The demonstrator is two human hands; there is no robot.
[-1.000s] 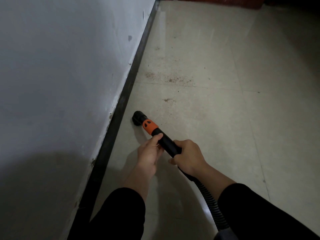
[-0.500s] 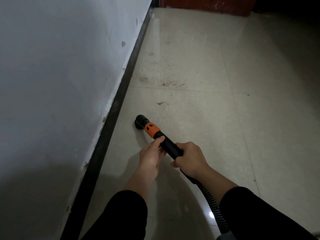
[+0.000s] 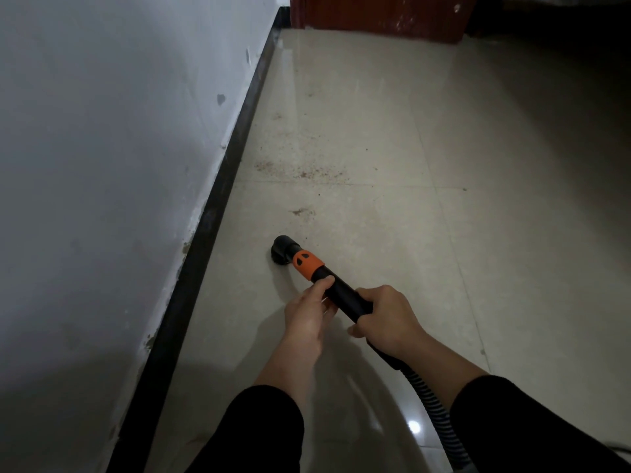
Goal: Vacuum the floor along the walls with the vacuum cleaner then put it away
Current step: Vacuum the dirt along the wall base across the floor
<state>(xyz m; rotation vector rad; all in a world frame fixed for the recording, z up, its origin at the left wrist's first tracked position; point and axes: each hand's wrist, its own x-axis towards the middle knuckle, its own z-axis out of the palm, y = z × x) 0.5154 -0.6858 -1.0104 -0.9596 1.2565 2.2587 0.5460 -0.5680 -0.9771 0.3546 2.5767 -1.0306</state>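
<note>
One black plastic vacuum tube with an orange collar (image 3: 338, 288) sets its round nozzle (image 3: 281, 249) on the glossy beige tiled floor (image 3: 444, 233), near the black skirting strip (image 3: 205, 240). Two hands hold it: the left hand (image 3: 307, 315) pinches it behind the collar, and the right hand (image 3: 386, 319) wraps its fingers round it. One ribbed grey hose (image 3: 430, 401) trails back. Two brown dirt patches (image 3: 300, 170) lie ahead beside the white wall (image 3: 102, 131).

Dim room, dark right side, arm shadows on glossy floor (image 3: 392, 138), small glare spot, wide-angle bending
</note>
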